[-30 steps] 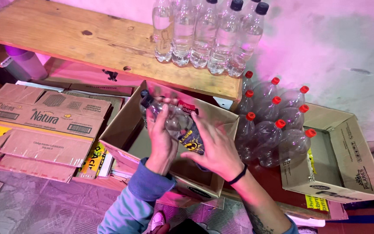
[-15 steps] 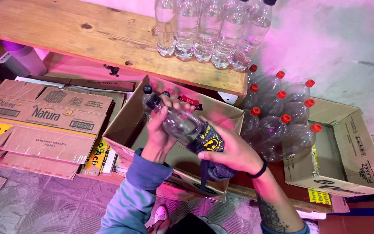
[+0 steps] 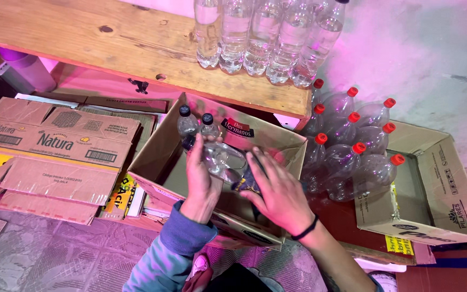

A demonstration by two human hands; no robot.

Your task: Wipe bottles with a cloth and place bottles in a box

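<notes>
Over an open cardboard box [image 3: 166, 143], both my hands grip a clear plastic bottle [image 3: 224, 160] with a black cap, lying tilted across the box opening. My left hand [image 3: 201, 181] clasps the bottle near its neck end. My right hand [image 3: 279, 192], a black band on its wrist, holds the labelled lower end. Two more clear bottles with black caps [image 3: 195, 123] stand upright in the box's far left corner, just beyond my left hand.
A wooden shelf [image 3: 104, 46] carries several clear bottles [image 3: 266, 38]. Several red-capped bottles [image 3: 352, 148] stand on the floor to the right, beside another open box [image 3: 433, 189]. Flattened cardboard boxes [image 3: 55, 148] lie stacked at left.
Both hands have brought the bottle lower, towards the box. The right hand has shifted from under the label to over it.
</notes>
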